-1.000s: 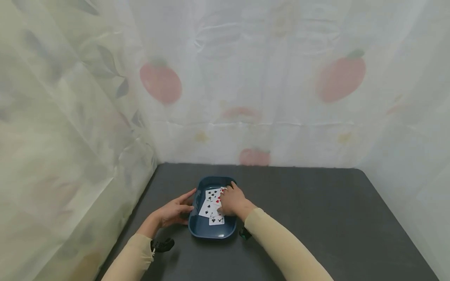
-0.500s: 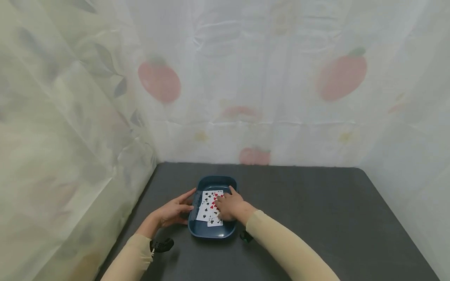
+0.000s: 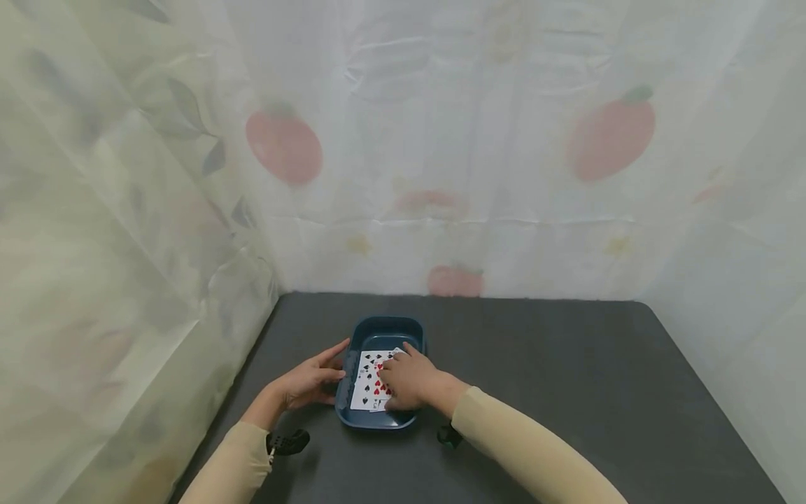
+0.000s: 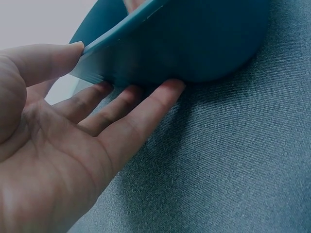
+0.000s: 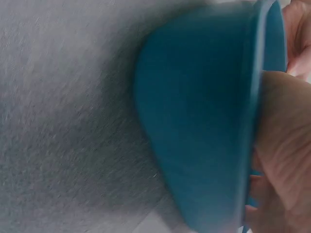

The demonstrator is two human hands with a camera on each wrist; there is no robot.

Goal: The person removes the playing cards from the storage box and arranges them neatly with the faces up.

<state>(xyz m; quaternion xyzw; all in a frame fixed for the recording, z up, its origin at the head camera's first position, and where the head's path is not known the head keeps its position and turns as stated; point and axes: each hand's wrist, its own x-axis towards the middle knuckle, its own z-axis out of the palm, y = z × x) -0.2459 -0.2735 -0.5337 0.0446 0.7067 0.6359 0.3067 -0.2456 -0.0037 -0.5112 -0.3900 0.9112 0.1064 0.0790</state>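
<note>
- Biggest thing we had in view was the pale, fruit-printed sheet (image 3: 485, 133) hanging behind everything. Just backdrop as far as we could tell.
- Next down, the dark table (image 3: 541, 371), where all the action sat left of centre.
- Then the two cream sleeves (image 3: 535, 444), both reaching in from the near side.
- The blue tray (image 3: 386, 329) rested on the table right between our two hands, its far end bare inside.
- Our left hand (image 3: 308, 380) was on tray-steadying duty. In its wrist view the thumb (image 4: 53, 60) was up at the rim and the fingers (image 4: 141, 119) were stretched out straight against the outside, low down, so we'd call it bracing, not a proper grab.
- Our right hand (image 3: 409, 378) was inside the tray, lying over the cards (image 3: 365, 393). Honestly we couldn't tell whether it had hold of any: its wrist view was smeary and the rim hid the fingertips.
- The cards lay face up on the tray floor, overlapping, nearer the close end. We saw black spades (image 3: 368, 378) on the left and red hearts (image 3: 379, 383) partly under the fingers. No luck counting them.
- Our read on the step: bunching or shuffling the cards about in there. Next move, we reckoned, called for a light touch to even up the edges, with the tray held steady, since flat cards on a smooth floor could easily slide or be awkward to pick up.
</note>
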